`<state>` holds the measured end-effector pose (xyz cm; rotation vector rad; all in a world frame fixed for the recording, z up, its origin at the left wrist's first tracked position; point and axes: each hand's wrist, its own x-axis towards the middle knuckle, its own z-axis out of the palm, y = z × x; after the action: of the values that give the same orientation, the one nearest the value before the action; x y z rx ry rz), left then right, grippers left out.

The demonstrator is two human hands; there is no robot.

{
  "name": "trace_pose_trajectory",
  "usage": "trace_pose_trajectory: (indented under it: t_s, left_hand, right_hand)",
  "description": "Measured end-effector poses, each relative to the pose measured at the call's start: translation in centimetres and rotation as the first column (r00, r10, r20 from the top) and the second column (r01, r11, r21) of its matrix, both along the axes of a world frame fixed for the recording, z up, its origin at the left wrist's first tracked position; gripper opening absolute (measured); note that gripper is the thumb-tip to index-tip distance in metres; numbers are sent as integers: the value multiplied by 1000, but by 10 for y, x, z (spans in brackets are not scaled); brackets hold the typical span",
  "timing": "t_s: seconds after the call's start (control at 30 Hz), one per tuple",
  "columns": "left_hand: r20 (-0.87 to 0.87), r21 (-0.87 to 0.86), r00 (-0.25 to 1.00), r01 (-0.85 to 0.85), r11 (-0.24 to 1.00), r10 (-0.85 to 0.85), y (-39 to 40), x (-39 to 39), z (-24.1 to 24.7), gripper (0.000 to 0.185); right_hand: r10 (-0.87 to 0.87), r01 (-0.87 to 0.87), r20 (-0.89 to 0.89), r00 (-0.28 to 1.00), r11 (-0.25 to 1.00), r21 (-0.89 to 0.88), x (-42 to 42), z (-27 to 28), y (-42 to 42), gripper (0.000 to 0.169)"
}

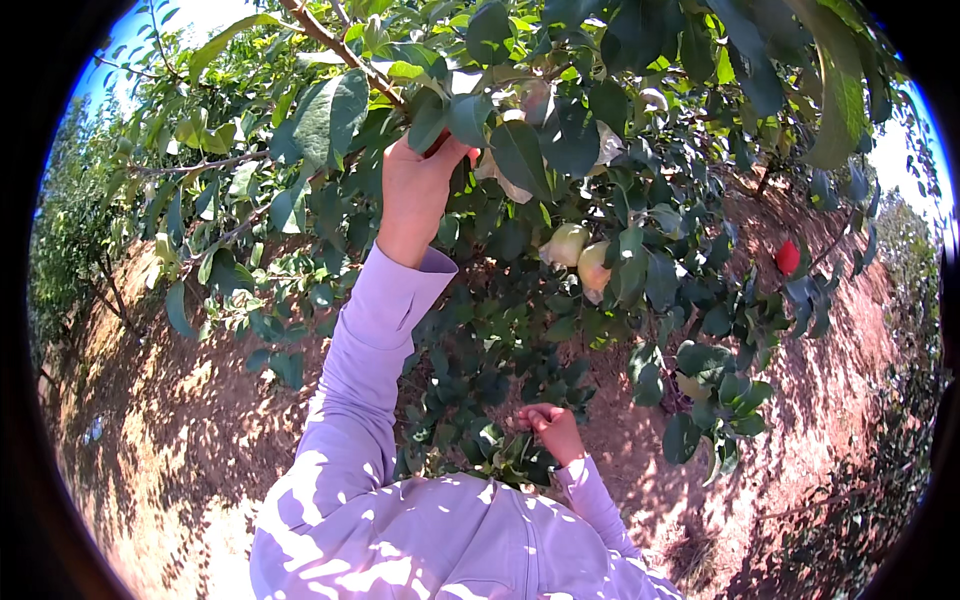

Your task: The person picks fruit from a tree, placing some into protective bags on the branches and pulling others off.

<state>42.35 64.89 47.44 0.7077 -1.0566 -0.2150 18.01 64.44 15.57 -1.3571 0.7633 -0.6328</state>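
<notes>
My left hand (411, 191) reaches up into an apple tree, at the end of a brown branch (341, 46). Green leaves (470, 118) cover its fingertips, so what they hold is hidden. Lower down, in front of my body, my right hand (556, 433) has its fingers bent and drawn together beside low leaves (517, 454). I cannot make out anything between those fingers. Two pale green-yellow apples, one on the left (568, 244) and one on the right (594, 267), hang to the right of my left forearm. Whitish, crumpled wrapping (504, 177) hangs just right of my left hand.
More pale wrapping (609, 144) shows among the upper leaves. A bright red object (787, 257), perhaps an apple, hangs at the right. A leafy low branch (712, 390) juts out at right. Sun-dappled bare soil (210, 420) slopes below, with other trees (67, 247) at left.
</notes>
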Motion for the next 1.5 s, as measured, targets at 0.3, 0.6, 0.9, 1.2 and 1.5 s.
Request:
trace_pose_trajectory:
  t_s: [0.3, 0.6, 0.9, 1.2, 1.5]
  left_hand:
    - [-12, 14, 989, 145, 989, -145, 4, -16, -5, 16]
    - [149, 182, 963, 197, 963, -225, 23, -40, -19, 27]
    - [37, 383, 999, -2, 924, -13, 87, 24, -87, 28]
    - [-392, 174, 882, -209, 962, 263, 162, 92, -114, 21]
    - [-326, 305, 887, -229, 924, 327, 180, 100, -114, 17]
  right_hand:
    - [-7, 0, -85, 996, 997, -74, -3, 6, -2, 16]
    - [62, -71, -76, 995, 989, -126, 8, 6, -1, 18]
    - [151, -161, -83, 985, 977, -140, 29, 3, 12, 19]
    - [205, -211, -73, 976, 974, -80, 54, 11, 20, 15]
    - [163, -165, -71, 984, 986, -22, 63, 15, 25, 15]
